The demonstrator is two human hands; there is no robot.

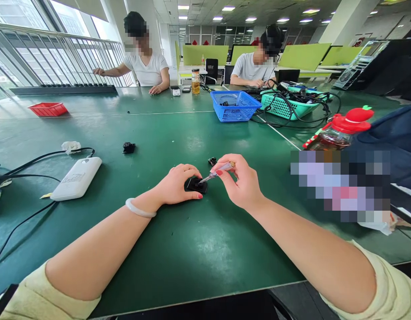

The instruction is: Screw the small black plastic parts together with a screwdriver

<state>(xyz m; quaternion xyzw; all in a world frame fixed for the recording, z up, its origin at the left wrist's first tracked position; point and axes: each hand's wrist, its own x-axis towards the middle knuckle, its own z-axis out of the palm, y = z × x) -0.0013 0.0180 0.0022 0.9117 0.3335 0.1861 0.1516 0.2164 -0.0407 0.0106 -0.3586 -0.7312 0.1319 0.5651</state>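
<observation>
The left hand [175,184] has its fingers closed around a black part [199,186], holding it down on the green bench [152,271], near the middle of the view, thumb on the near side and the other fingers curled over the far side. The right hand [242,182] grasps a screwdriver [227,166] between thumb and fingers, the tool slanting down to the left with its tip at the top of the black part; whether the tip sits in a screw is too small to tell. Just beyond the right hand lies a small black piece [212,161], and farther left a black block [128,147] stands apart. A white box [77,179] lies on the left among black cables [28,171]. Toward the far side are a red tray [48,109], a blue basket [235,114] with dark bits inside, and a green basket [282,106] heaped with cords, while a bottle [335,133] with a red lid stands at right. Two people in white shirts sit across the bench
</observation>
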